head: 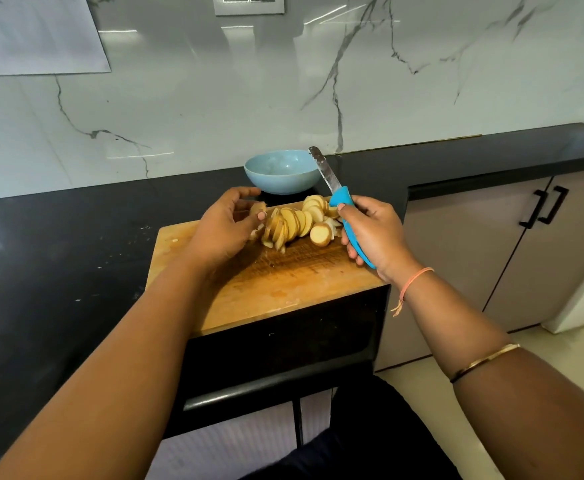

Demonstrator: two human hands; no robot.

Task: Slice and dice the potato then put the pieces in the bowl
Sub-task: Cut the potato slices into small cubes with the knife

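On the board (pixel 283 282), the left hand (pixel 223 228) curls its fingers round the end of the potato slices (pixel 294 221), seemingly gathering them for dicing, while the right hand (pixel 370 230) grips the knife (pixel 339 197), blade lifted clear, near the empty bowl (pixel 282 173).

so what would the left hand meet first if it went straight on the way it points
Probably the row of pale round potato slices on the wooden chopping board, beyond the small potato end piece held by the left hand.
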